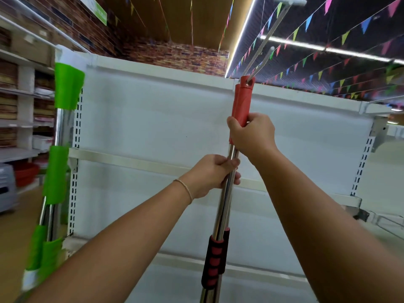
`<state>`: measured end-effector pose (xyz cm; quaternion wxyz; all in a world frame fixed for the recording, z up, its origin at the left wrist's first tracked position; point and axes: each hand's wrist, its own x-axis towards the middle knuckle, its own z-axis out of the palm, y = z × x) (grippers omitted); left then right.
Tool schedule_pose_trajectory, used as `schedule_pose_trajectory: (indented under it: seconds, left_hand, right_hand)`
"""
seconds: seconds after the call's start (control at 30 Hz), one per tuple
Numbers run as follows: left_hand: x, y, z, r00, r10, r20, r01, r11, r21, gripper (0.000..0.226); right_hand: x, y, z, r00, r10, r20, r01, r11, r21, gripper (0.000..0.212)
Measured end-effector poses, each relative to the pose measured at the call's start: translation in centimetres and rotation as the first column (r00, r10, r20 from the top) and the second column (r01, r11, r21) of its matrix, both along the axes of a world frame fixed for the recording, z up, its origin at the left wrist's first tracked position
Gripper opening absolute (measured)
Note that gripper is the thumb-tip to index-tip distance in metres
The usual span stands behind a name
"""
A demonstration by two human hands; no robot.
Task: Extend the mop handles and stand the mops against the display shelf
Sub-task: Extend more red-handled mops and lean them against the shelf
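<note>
Setting: shop aisle with a brick-pattern wall, a wood-look ceiling, light strips and strings of coloured pennant flags [344,38] overhead.
Display shelf: white display shelf [153,110] with slotted uprights and bare back panels fills the middle, straight ahead of the person.
Red mop handles: two red-capped mop handles [227,193] are held together upright in front of the shelf; chrome tubes run down from red plastic end caps to black-and-red foam grips low in view.
Right hand: right hand [251,136] grips the lower part of the red caps, fingers curled tight round them.
Left hand: left hand [212,173] holds the chrome tubes just below the right hand, fingers wrapped round and thumb across the front; a thin band sits on that wrist.
Green mop handles: green-sleeved mop handles [59,171] stand at the left end of the shelf, leaning by its upright, chrome showing between the green sleeves.
Hanging hooks: two pale metal rods [269,40] rise from behind the red caps toward the ceiling.
Writing: a green sign [96,9] at top left carries marks too blurred to read; no other labels can be read.
Left background: wall shelves [24,95] hold boxed goods, with a red basin [26,173] low down.
</note>
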<state>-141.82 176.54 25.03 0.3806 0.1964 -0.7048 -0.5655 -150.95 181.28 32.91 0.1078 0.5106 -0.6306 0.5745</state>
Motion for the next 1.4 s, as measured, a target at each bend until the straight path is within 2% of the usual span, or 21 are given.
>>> schedule_pose_trajectory:
  seconds: [0.23,0.33,0.4,0.5,0.63,0.8,0.93,1.1,1.2,1.23,1.3,1.33,1.4]
  left_hand:
    - [-0.5,-1.2,-2.4,0.999,0.046,-0.007,-0.045,0.997,0.06,0.034]
    - [-1.1,-1.7,-2.6,0.992,0.127,0.022,-0.127,0.991,0.029,0.028]
    - [-1.7,-2.0,-2.9,0.978,0.202,0.052,-0.201,0.979,-0.024,0.033]
    - [-2.2,-2.3,-3.5,0.932,0.351,0.092,-0.331,0.926,-0.18,0.046]
    - [-2.1,-2.1,-3.2,0.915,0.393,0.094,-0.36,0.897,-0.256,0.053]
    - [-2.1,-2.0,-3.1,0.871,0.47,0.146,-0.392,0.842,-0.371,0.052]
    - [-1.9,-2.0,-3.1,0.88,0.448,0.156,-0.375,0.859,-0.347,0.052]
    - [-1.5,-0.8,-3.2,0.844,0.493,0.213,-0.352,0.808,-0.472,0.043]
    - [0.5,-0.4,-4.0,0.848,0.372,0.378,-0.209,0.89,-0.406,0.024]
    - [1.6,-0.3,-4.6,0.814,0.356,0.46,-0.152,0.894,-0.422,0.022]
    - [3.8,-0.1,-5.6,0.686,0.425,0.591,-0.036,0.831,-0.556,0.027]
    - [5.0,0.1,-6.1,0.627,0.48,0.614,0.012,0.782,-0.624,0.034]
    - [7.2,0.0,-6.8,0.582,0.5,0.641,0.058,0.761,-0.646,0.042]
  right_hand:
    - [-1.0,-2.6,-0.3,0.995,-0.084,-0.052,0.084,0.996,-0.009,0.028]
    - [-1.1,-3.6,-0.8,0.987,-0.139,-0.087,0.136,0.99,-0.04,0.032]
    - [-1.2,-4.2,-1.1,0.978,-0.176,-0.113,0.169,0.983,-0.068,0.036]
    - [-1.4,-4.8,-1.3,0.978,-0.181,-0.106,0.173,0.982,-0.081,0.037]
    - [-1.7,-4.5,-1.2,0.974,-0.185,-0.131,0.177,0.982,-0.068,0.036]
    - [-1.9,-4.3,-1.5,0.979,-0.156,-0.131,0.15,0.987,-0.051,0.031]
    - [-1.8,-4.0,-2.4,0.986,-0.13,-0.107,0.127,0.991,-0.033,0.031]
    - [-1.4,-3.3,-4.3,0.986,-0.129,-0.106,0.131,0.991,0.021,0.032]
    - [-1.2,-1.9,-5.4,0.985,-0.123,-0.118,0.136,0.985,0.106,0.033]
    - [-1.1,-1.4,-5.7,0.986,-0.117,-0.118,0.133,0.981,0.143,0.033]
    - [-1.0,0.0,-6.7,0.979,-0.123,-0.16,0.161,0.955,0.249,0.027]
    - [-0.9,0.7,-7.3,0.971,-0.133,-0.198,0.19,0.933,0.306,0.024]
    - [-0.1,2.0,-8.6,0.949,-0.156,-0.275,0.254,0.894,0.368,0.018]
